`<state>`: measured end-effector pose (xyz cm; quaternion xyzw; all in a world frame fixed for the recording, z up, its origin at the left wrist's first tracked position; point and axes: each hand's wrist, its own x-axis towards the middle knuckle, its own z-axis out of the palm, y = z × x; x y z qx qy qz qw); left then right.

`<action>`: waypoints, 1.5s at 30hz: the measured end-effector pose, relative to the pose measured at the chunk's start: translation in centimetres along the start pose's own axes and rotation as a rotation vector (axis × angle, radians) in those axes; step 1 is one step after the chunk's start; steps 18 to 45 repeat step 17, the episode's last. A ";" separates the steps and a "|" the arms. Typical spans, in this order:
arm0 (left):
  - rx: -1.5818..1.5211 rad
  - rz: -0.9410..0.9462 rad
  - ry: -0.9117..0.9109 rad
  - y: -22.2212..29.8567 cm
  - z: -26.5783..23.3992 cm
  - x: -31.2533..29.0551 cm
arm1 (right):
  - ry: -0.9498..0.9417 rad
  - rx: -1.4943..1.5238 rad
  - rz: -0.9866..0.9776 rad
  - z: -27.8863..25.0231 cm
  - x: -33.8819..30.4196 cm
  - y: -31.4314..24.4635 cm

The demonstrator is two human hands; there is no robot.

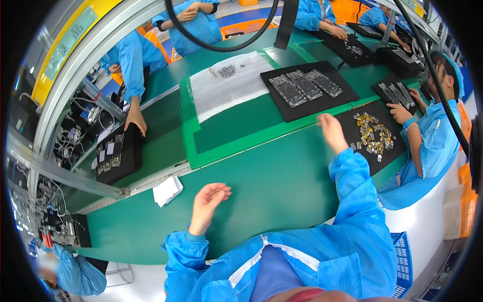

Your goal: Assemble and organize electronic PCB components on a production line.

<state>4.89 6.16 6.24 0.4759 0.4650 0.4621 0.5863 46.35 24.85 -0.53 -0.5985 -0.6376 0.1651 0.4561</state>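
My left hand (207, 205) hovers over the green tabletop (271, 189), fingers loosely curved and thumb apart, with nothing visible in it. My right hand (332, 132) is stretched forward near the green taped edge, its fingers slightly bent and apart, and I see nothing held. Just beyond it lies a black foam tray (329, 106) bearing three dark phone-sized electronic assemblies (305, 84). To the right of my right hand is a black mat (365, 153) with a pile of small gold and silver parts (373, 133).
White paper sheets (168, 191) lie left of my left hand. A white sheet (226, 95) with small grey parts covers the far surface. A co-worker at right holds another black tray (395, 93); at left a co-worker's hand (136, 120) touches a tray. A black cable (221, 48) hangs overhead.
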 end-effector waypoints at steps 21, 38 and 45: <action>1.042 1.786 0.779 24.3 4.3 -19.5 | 0.219 0.522 -0.918 -15.7 -11.7 -31.4; 1.042 1.786 0.779 24.3 4.3 -19.5 | 0.219 0.522 -0.918 -15.7 -11.7 -31.4; 1.042 1.786 0.779 24.3 4.3 -19.5 | 0.219 0.522 -0.918 -15.7 -11.7 -31.4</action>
